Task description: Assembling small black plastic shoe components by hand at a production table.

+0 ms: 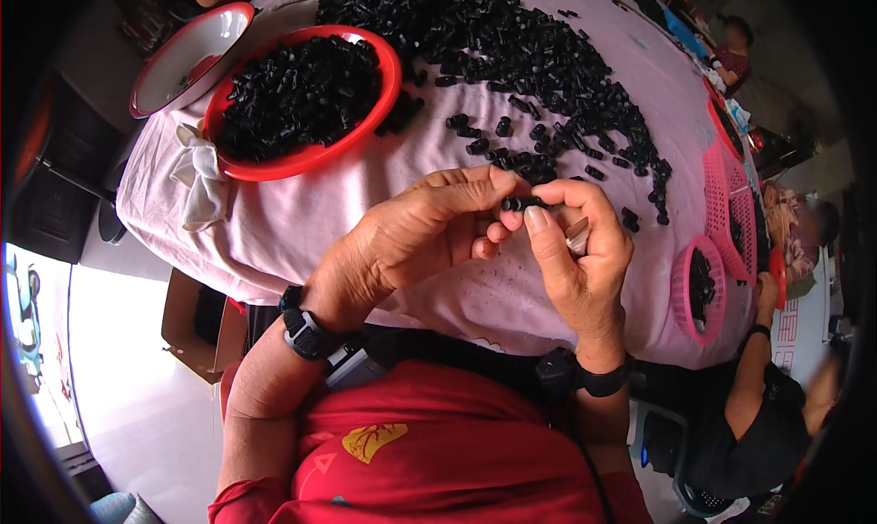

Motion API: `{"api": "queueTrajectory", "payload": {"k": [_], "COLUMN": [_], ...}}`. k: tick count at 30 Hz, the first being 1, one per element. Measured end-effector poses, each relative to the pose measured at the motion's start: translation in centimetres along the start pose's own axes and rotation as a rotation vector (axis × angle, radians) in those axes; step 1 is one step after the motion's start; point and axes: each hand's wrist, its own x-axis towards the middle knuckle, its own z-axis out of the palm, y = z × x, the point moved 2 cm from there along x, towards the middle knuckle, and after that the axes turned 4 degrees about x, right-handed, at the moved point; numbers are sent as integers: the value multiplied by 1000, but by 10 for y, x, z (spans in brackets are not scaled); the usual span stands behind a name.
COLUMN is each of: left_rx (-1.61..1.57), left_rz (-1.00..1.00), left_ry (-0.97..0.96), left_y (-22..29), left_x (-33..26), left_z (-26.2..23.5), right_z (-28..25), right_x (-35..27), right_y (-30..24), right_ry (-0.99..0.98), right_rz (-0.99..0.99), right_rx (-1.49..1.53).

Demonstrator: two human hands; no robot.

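Currently a small black part (pixel 523 202) is pinched between the fingertips of both hands, held just above the counter (pixel 301 218) edge, near the person's body. Left hand (pixel 420 236) is curled, thumb and forefinger closed on the part's left end; right hand (pixel 575 250) is closed too, thumb on the part's right end, with what looks like a small pale piece tucked between its fingers, kind not resolvable. Judgement: the step is best done with the part kept level between the two thumbs, grip kept light at the very tips so the ends stay visible, wrists braced near the counter edge so nothing is dropped to the lap. Part sits at the meeting point of both hands, slightly closer to the right thumb, touching both. Loose pile (pixel 539 76) of like black parts is spread on the pink cloth just beyond the hands; red bowl (pixel 301 104) full of the same lies up-left, well apart; empty red-rimmed bowl (pixel 187 58) beside it; pink baskets (pixel 703 291) to the right. Another person's arm (pixel 754 359) is seen at lower right, apart.
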Motion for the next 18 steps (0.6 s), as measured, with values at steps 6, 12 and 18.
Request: {"api": "queueTrajectory", "payload": {"k": [6,12,18], "left_rx": [158,251,253], "left_rz": [144,187,158], "left_ry": [0,35,-2], "left_y": [1,-2,-3], "left_x": [0,3,2], "left_z": [-1,-3,-6], "right_z": [0,2,-2], "right_x": [-2,-2,-2], "right_y": [1,-1,1], "right_ry": [-1,-10,-19], "right_rz": [1,9,15], "right_rx": [-14,-29,-42]}}
